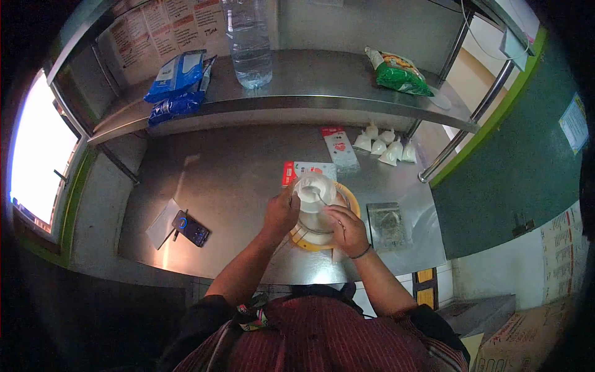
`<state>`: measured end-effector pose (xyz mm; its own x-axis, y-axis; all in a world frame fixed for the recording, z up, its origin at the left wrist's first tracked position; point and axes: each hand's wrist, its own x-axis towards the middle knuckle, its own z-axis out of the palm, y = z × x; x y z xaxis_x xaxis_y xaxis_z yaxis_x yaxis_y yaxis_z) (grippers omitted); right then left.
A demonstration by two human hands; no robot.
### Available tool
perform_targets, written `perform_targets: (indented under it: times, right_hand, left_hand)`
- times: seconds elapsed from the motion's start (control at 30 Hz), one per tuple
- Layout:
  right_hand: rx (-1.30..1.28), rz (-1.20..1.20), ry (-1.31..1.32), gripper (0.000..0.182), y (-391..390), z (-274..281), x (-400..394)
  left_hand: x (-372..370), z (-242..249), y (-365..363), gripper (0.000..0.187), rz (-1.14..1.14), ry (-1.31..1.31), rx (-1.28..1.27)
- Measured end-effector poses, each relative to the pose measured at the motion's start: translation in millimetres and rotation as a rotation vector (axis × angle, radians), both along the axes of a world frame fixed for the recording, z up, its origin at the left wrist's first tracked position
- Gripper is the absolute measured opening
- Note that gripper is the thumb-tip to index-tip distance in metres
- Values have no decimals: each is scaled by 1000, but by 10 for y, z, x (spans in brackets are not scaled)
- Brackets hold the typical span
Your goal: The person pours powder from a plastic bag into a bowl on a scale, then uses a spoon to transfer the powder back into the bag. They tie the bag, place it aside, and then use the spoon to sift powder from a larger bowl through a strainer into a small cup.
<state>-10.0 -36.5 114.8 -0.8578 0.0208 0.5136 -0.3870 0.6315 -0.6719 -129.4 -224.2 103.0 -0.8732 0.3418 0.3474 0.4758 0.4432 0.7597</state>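
My left hand point(282, 214) is closed on the left side of a white plastic bag point(305, 181) with a wide round mouth, held over the tub; white contents show inside. Between the fingers of my right hand point(348, 229) is the thin handle of a spoon point(321, 199), whose head reaches into the bag's mouth. Below both hands stands a round yellow-rimmed tub point(353, 197) with pale contents, partly hidden by the hands and bag. Just behind it lies a red and white packet point(289, 173), with another red and white packet point(339, 147) further back.
Several small tied bags of white stuff point(389, 152) stand at the back right. A clear flat packet point(389, 226) lies right of the tub. At left, a phone point(193, 230) rests beside paper point(162, 224). The overhead shelf point(310, 74) holds a water bottle point(249, 53), blue packets point(178, 80) and a green packet point(400, 74).
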Motion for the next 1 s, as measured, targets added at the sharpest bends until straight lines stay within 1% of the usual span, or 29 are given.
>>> perform_targets:
  times: [0.07, 0.13, 0.17, 0.2, 0.27, 0.3, 0.37, 0.5, 0.57, 0.6, 0.67, 0.7, 0.77, 0.8, 0.87, 0.9, 0.97, 1.0]
  right_hand:
    - [-10, -41, 33, 25, -17, -4, -2]
    - [-19, -84, 64, 26, -12, -4, 20]
    - [-23, -53, 53, 27, 0, 4, 30]
    - [-26, -20, 44, 28, 4, 10, 27]
    - [-20, -36, 67, 29, -1, -3, 32]
    - [-13, -50, 85, 29, -2, -6, 51]
    - [-32, -67, 85, 29, 0, 10, 102]
    - [-67, -118, 132, 26, 11, 40, 172]
    - [-73, -109, 115, 25, -3, -4, 217]
    - [-80, -97, 99, 25, -17, -30, 233]
    - [-53, -84, 60, 25, -29, -76, 257]
    - [-23, -69, 22, 25, -36, -73, 260]
    - [-37, -40, 48, 23, -54, -47, 243]
    - [-54, -14, 67, 22, -70, -41, 252]
    - [-39, -17, 46, 21, -67, -44, 260]
    - [-22, -15, 28, 20, -62, -36, 248]
    - [-17, -11, 38, 21, -64, -24, 230]
    - [-11, -7, 43, 22, -72, -21, 241]
  left_hand:
    - [16, 7, 4, 45, 32, -22, -64]
    - [-4, -87, 14, 44, 14, -10, -17]
    - [-19, -131, 15, 44, 1, 4, 32]
    - [2, -70, 11, 44, 0, 6, 30]
    - [78, 103, 13, 39, 25, -90, -76]
    - [69, 58, 25, 39, 21, -90, -77]
    - [36, -58, 35, 45, 7, 12, 1]
    - [43, -57, 45, 46, 52, 9, 18]
    - [31, -52, 36, 46, 31, -149, 42]
    - [43, -30, 38, 46, 30, -149, 39]
    - [76, 12, 51, 46, 50, 17, 24]
    - [60, -37, 62, 46, 48, 18, 24]
    - [0, -150, 77, 46, 62, 138, 11]
    - [11, -150, 72, 46, 61, 137, 8]
    - [39, -150, 84, 48, 14, -104, 77]
    - [49, -124, 86, 48, 11, -102, 76]
    - [82, -79, 65, 48, 41, -49, -38]
    - [98, -67, 63, 48, 41, -51, -39]
